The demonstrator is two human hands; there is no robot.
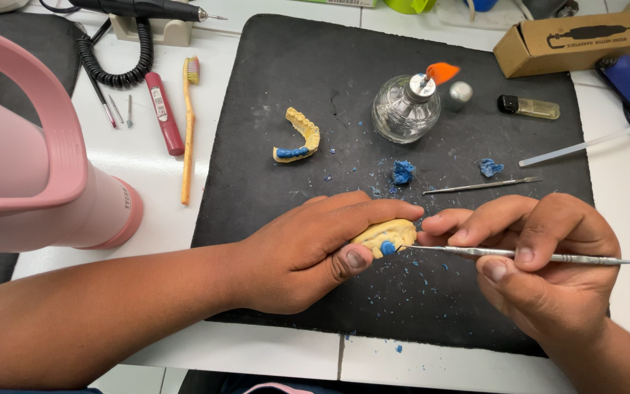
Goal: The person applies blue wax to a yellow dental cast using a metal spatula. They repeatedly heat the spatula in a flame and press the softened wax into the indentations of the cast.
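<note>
We are gripping a yellow dental cast [386,235] in our left hand [308,252] at the mat's [271,87] centre, fingers clamped around it. Our right hand [541,255], at three o'clock, is pinching a thin metal carving tool [475,252], its tip touching blue wax [388,248]. A lit alcohol lamp [407,108] is burning at twelve o'clock, a second cast [299,137] at eleven.

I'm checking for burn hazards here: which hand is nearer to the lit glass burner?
Right. The right hand lies below the glass burner, slightly to its right, fingertips reaching toward it. The left hand lies lower and to the burner's left, holding the yellow dental cast.
</note>
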